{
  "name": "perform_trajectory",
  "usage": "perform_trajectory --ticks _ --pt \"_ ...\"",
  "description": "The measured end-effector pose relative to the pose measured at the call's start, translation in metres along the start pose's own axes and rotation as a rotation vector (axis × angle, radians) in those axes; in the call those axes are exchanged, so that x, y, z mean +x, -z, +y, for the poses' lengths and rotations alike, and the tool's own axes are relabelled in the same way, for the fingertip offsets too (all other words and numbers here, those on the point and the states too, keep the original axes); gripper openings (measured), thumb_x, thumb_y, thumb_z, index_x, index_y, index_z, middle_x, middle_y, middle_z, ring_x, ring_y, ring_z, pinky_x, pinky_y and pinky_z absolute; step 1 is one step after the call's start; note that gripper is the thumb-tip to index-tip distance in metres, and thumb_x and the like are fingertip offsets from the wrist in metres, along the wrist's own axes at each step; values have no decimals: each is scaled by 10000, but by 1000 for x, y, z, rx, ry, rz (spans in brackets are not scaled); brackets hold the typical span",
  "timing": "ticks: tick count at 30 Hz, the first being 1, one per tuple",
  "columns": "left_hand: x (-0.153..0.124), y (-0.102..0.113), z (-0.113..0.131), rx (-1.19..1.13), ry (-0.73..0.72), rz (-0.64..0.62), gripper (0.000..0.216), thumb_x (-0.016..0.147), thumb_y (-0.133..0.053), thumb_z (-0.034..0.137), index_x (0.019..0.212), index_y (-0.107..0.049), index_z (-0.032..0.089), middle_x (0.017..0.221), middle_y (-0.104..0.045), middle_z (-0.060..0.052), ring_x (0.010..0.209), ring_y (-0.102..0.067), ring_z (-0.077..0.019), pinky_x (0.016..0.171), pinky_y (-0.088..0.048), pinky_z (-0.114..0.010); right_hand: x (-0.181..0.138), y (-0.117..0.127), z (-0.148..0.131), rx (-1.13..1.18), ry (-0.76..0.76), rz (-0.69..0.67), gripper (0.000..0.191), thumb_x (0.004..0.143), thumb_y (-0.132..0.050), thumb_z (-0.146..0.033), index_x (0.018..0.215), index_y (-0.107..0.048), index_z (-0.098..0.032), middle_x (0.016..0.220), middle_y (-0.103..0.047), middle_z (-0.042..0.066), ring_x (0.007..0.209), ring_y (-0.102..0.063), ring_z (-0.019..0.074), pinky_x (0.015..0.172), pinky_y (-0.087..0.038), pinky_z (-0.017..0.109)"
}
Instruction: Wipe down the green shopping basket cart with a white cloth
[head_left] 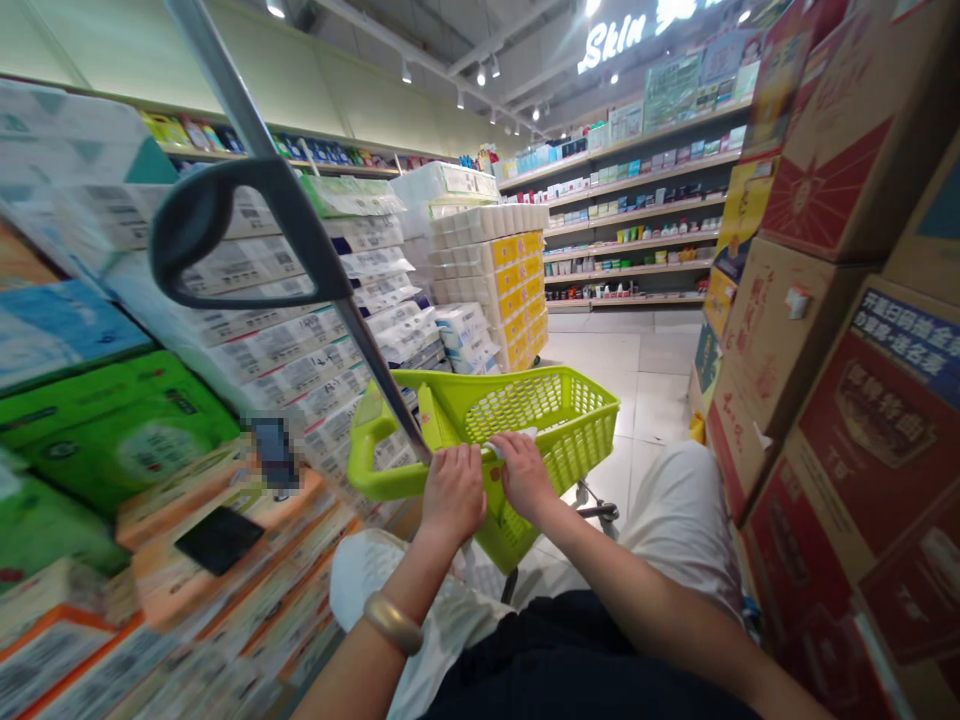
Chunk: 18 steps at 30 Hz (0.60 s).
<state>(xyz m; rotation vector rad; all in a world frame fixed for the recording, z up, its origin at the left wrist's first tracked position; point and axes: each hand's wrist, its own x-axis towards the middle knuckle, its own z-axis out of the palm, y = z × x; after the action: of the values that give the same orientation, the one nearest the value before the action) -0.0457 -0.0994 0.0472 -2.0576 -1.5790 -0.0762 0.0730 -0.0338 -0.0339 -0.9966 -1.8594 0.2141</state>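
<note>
A lime-green plastic shopping basket (pixel 581 425) with slotted sides sits on a wheeled frame (pixel 600 512) between my knees. My left hand (pixel 454 492) is closed over the basket's near rim, fingers curled downward. Close beside it, my right hand (pixel 523 476) presses a thin white tissue or cloth (pixel 495 449) against the same rim, its fingers pinched together. A metal pole (pixel 379 355) with a dark grey loop handle (pixel 326 240) slants up to the left from the basket, its lower end near my left hand.
Stacked wrapped paper packs (pixel 300 340) stand on the left. A black phone-like slab (pixel 220 540) lies on orange boxes (pixel 300 520) there. Red and brown cartons (pixel 780 330) rise on the right. Beyond the tiled floor (pixel 600 350) are stocked shelves (pixel 637 225).
</note>
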Motion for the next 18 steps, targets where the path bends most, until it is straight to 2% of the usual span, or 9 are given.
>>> perform_trajectory --ticks 3,5,9,11,14,18 --pt "0 0 -1 -9 0 0 383 751 -524 205 1112 -563 85 967 -590 -136 932 -511 -282 889 -339 -410 -1 -1 -6 29 82 -39 551 758 -451 -8 1265 -538 -206 1241 -566 79 1165 -457 216 1069 -366 408" --pt "-1 0 -1 -24 -1 0 420 740 -534 210 1140 -552 83 977 -591 -141 941 -508 -285 891 -336 -412 -2 4 4 4 82 -46 555 764 -446 -6 1263 -543 -230 1231 -574 71 1160 -467 212 1064 -371 410" --pt "-2 -2 -1 -19 2 -3 495 716 -544 217 1190 -532 75 1008 -592 -151 954 -499 -292 899 -331 -414 -4 14 38 -91 -35 19 531 751 -404 23 1202 -585 -189 1212 -582 108 1170 -464 230 1081 -346 448" --pt "-1 -2 -1 -23 5 0 501 713 -544 217 1192 -532 71 1006 -592 -152 952 -498 -292 900 -330 -413 -4 14 45 -95 -84 56 524 739 -391 27 1186 -585 -166 1212 -577 125 1182 -461 241 1089 -332 476" --pt "0 -3 0 -44 10 6 489 714 -542 220 1184 -536 84 998 -594 -150 949 -498 -293 899 -330 -420 -6 5 32 11 -96 115 558 737 -380 12 1241 -521 -181 1189 -578 115 1162 -492 225 1056 -383 458" --pt "0 -1 0 -41 11 7 374 735 -517 215 1091 -574 116 953 -595 -138 927 -502 -289 886 -334 -420 -12 -6 3 189 73 98 495 775 -412 -45 1233 -491 -217 1259 -520 100 1195 -490 198 1035 -420 380"
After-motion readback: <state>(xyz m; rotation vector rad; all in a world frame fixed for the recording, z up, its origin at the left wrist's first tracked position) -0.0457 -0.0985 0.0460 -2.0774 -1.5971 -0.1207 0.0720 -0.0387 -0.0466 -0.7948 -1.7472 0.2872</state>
